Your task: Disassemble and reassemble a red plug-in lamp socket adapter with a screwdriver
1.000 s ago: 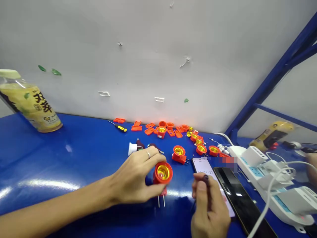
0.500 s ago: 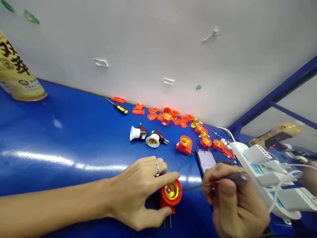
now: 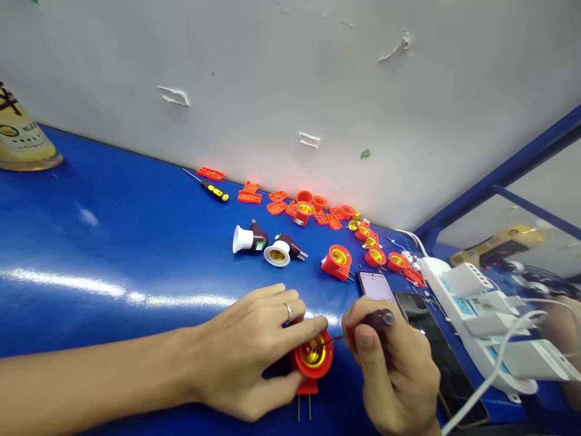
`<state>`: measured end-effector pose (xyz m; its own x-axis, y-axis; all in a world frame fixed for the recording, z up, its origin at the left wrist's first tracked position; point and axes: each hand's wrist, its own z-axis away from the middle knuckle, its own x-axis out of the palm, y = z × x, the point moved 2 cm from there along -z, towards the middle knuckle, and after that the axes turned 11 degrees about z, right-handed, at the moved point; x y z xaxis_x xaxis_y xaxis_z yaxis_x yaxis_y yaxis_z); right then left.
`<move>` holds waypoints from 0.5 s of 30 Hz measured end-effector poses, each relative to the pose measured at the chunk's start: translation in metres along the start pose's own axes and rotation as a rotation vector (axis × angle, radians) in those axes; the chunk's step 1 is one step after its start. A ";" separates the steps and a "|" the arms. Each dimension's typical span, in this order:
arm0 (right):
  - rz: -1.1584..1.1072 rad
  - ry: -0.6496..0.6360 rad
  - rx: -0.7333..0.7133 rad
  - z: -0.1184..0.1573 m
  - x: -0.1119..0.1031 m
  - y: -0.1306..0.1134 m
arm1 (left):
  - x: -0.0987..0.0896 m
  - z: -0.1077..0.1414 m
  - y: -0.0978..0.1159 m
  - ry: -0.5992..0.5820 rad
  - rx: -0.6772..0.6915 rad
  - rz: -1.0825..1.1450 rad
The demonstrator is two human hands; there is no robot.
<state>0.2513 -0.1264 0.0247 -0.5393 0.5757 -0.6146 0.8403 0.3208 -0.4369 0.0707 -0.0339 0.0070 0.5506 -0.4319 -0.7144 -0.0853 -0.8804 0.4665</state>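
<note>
Close to the front edge, my left hand (image 3: pixel 265 351) grips a red lamp socket (image 3: pixel 323 362) between thumb and fingers, steadying it on the blue table. The socket's gold threaded opening faces up, and two metal plug pins stick out toward me. My right hand (image 3: pixel 394 369) is wrapped round the dark handle of a screwdriver (image 3: pixel 380 321). Its thin shaft slants down into the gold opening, with the tip near the middle; whether it sits in a screw I cannot tell. Beyond my hands stands another red lamp socket (image 3: pixel 337 262) with pins.
Two white-and-brown lamp sockets (image 3: pixel 277 252) lie mid-table. A black-and-yellow screwdriver (image 3: pixel 213 191) and several red plastic parts (image 3: pixel 249 192) line the wall. To the right are a phone (image 3: pixel 376 284), a second dark phone (image 3: pixel 436 345) and a white power strip (image 3: pixel 476 339) with chargers and cables. A yellow bottle (image 3: pixel 27 145) stands at left.
My right hand has moved left, bringing the screwdriver from the socket's rim into its gold opening at a steeper tilt. The second phone has come into fuller view. My left hand keeps its grip.
</note>
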 end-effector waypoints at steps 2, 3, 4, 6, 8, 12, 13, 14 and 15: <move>0.002 -0.049 0.005 -0.001 -0.003 -0.001 | 0.000 0.001 0.000 0.003 -0.006 0.004; 0.001 -0.077 0.023 -0.002 -0.005 -0.002 | 0.001 0.002 0.000 0.005 -0.011 0.003; 0.000 -0.104 0.047 -0.003 -0.007 -0.003 | 0.001 0.002 -0.001 0.009 -0.014 -0.001; -0.011 -0.141 0.088 -0.007 -0.010 -0.006 | 0.000 0.001 -0.001 0.022 -0.008 -0.011; -0.033 -0.145 0.080 -0.013 -0.011 -0.010 | 0.000 0.000 -0.001 0.031 0.010 -0.004; -0.074 -0.079 0.053 -0.023 -0.004 -0.018 | -0.001 -0.002 -0.002 0.032 0.013 0.027; -0.077 -0.049 0.074 -0.025 -0.001 -0.020 | -0.001 -0.003 -0.002 0.024 0.006 0.029; -0.074 -0.019 0.097 -0.026 0.002 -0.021 | -0.001 -0.003 -0.002 0.020 0.003 0.024; -0.078 0.007 0.135 -0.026 0.006 -0.023 | -0.002 -0.003 -0.002 0.028 0.003 0.005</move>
<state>0.2301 -0.1106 0.0480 -0.6023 0.5583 -0.5706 0.7804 0.2614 -0.5680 0.0723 -0.0305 0.0087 0.5732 -0.4311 -0.6969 -0.0910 -0.8787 0.4687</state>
